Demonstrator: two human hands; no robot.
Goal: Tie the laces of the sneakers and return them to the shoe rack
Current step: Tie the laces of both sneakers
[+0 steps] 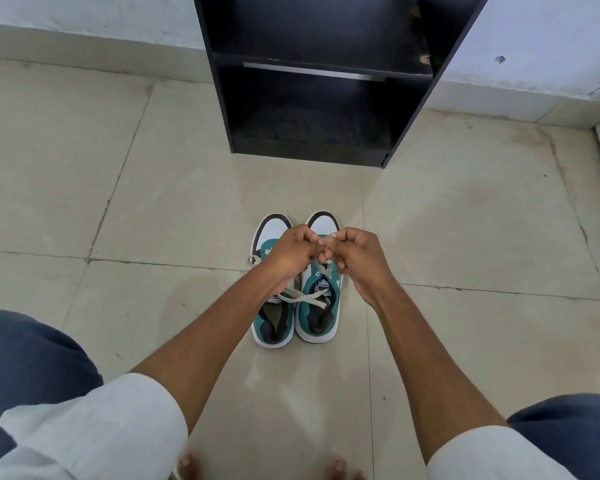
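- I am crouching over a pair of teal and white sneakers standing side by side on the pale tiled floor (118, 188), toes pointing away from me toward the shoe rack (312, 98).
- My left hand (293, 252) is hovering over the left sneaker (274, 323), its fingers curled in tight and pinching a strand of the cream lace (303, 297).
- My right hand (355, 256) is hovering over the right sneaker (317, 320), its fingers also curled shut, pinching lace between thumb and forefinger.
- My two fists are nearly touching knuckle to knuckle above the upper eyelets of the right sneaker, where the lace is being worked.
- Loose lace is trailing across the tongues of both shoes, crossing from the right one onto the left one.
- A small loop of lace is sticking out on the outer side of the left sneaker.
- The black rack is standing against the wall beyond the shoes, well apart from them, with its shelves showing no shoes.
- My rolled white sleeves (94, 424) and dark blue trousers (32, 358) are showing at the bottom, with my bare toes (187, 462) on the tiles.
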